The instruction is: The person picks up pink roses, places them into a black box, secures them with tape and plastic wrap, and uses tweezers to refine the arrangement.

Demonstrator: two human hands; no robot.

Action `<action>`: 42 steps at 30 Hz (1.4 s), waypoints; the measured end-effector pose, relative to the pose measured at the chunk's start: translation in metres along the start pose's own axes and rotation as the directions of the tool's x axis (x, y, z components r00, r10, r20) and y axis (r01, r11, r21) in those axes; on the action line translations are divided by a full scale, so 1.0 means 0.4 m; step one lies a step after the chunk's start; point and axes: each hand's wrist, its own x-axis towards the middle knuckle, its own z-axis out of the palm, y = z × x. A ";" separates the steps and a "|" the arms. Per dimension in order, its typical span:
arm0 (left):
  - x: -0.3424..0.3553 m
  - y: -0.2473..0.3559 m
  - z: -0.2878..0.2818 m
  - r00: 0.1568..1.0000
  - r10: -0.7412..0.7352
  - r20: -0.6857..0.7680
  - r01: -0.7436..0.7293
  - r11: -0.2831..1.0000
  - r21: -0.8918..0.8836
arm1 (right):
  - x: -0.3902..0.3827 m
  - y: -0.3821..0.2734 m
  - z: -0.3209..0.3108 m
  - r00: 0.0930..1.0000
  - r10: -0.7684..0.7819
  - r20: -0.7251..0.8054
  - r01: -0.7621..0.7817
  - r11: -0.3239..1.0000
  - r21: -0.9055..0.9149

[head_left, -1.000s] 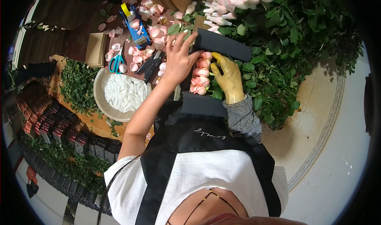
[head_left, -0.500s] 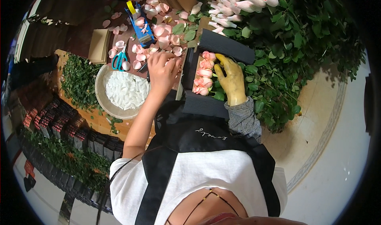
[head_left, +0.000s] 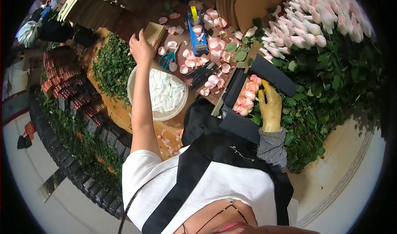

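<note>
My bare left hand (head_left: pixel 141 49) is stretched out at the edge of a small stack of brown cardboard sheets (head_left: pixel 155 32), its fingers apart. In a yellow rubber glove, my right hand (head_left: pixel 271 108) lies with spread fingers against a row of pink roses (head_left: pixel 248 94). These roses lie on cardboard between two flaps of black corrugated board (head_left: pixel 273 75). Left of them, among loose petals, is a black hand tool (head_left: pixel 202 74). Teal-handled scissors (head_left: pixel 168 61) lie below the cardboard stack, and a blue tape dispenser (head_left: pixel 197 38) stands farther back.
A round basin (head_left: pixel 131 89) of white pieces is beside my left forearm. Many roses in pale net sleeves (head_left: pixel 308 40) with leafy stems (head_left: pixel 331 75) fill the right. Packed rose bundles (head_left: pixel 72 85) line the left. At far left is another person (head_left: pixel 31 31).
My left hand has moved from the petals near the roses out left to the cardboard stack, uncovering the black hand tool. The view has turned left; my right hand stays by the roses.
</note>
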 end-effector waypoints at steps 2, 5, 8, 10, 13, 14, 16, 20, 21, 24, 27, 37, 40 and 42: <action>0.039 0.009 0.034 0.945 -0.131 0.298 0.115 0.991 0.072 | 0.002 0.005 -0.008 0.999 -0.050 -0.019 0.051 0.999 0.019; 0.025 -0.043 0.104 0.945 -0.054 0.324 0.092 0.990 -0.104 | 0.013 0.007 -0.005 0.996 -0.086 -0.011 0.085 0.996 -0.034; 0.013 -0.037 0.079 0.941 -0.127 0.315 0.142 0.990 -0.025 | 0.017 -0.018 -0.014 1.000 -0.025 0.017 0.027 0.992 -0.126; 0.024 -0.014 0.060 0.960 -0.109 0.259 0.117 0.993 -0.018 | 0.008 -0.012 -0.012 1.000 -0.027 0.001 0.027 0.984 -0.178; 0.031 0.016 0.010 0.977 -0.102 0.189 0.149 0.955 -0.255 | -0.003 -0.005 -0.009 0.999 -0.029 0.014 0.031 0.977 -0.211; 0.017 -0.002 0.032 0.987 -0.073 0.146 0.125 0.911 -0.393 | -0.004 -0.009 -0.001 0.998 0.014 0.054 0.002 0.960 -0.279; -0.016 0.079 -0.044 0.951 -0.022 0.310 0.217 0.760 -0.613 | 0.007 -0.020 0.011 0.996 0.054 0.066 -0.020 0.901 -0.433; -0.110 0.307 -0.260 0.644 0.213 0.735 0.615 0.427 -0.663 | 0.017 -0.010 0.011 0.997 0.025 0.072 0.012 0.883 -0.468; -0.134 0.345 -0.281 0.546 0.249 0.800 0.692 0.403 -0.598 | 0.020 -0.017 -0.002 0.984 0.074 0.165 -0.002 0.916 -0.402; -0.209 0.424 -0.316 0.401 0.628 0.667 0.820 0.079 -0.567 | -0.016 0.008 -0.019 0.961 -0.140 -0.239 0.118 0.988 -0.103; -0.270 0.459 -0.284 0.383 0.723 0.575 0.827 0.009 -0.563 | -0.026 -0.007 -0.063 0.970 -0.100 -0.222 0.096 0.995 -0.026; -0.304 0.598 -0.354 0.218 0.619 0.755 0.875 0.219 -0.432 | 0.018 0.061 0.040 0.991 0.016 0.129 0.019 0.964 -0.263; -0.315 0.588 -0.329 0.208 0.595 0.776 0.871 0.248 -0.424 | 0.018 0.058 0.023 0.987 -0.016 0.158 0.058 0.962 -0.267; -0.313 0.583 -0.312 0.258 0.607 0.751 0.831 0.258 -0.493 | 0.023 0.068 0.031 0.988 -0.080 0.130 0.111 0.961 -0.254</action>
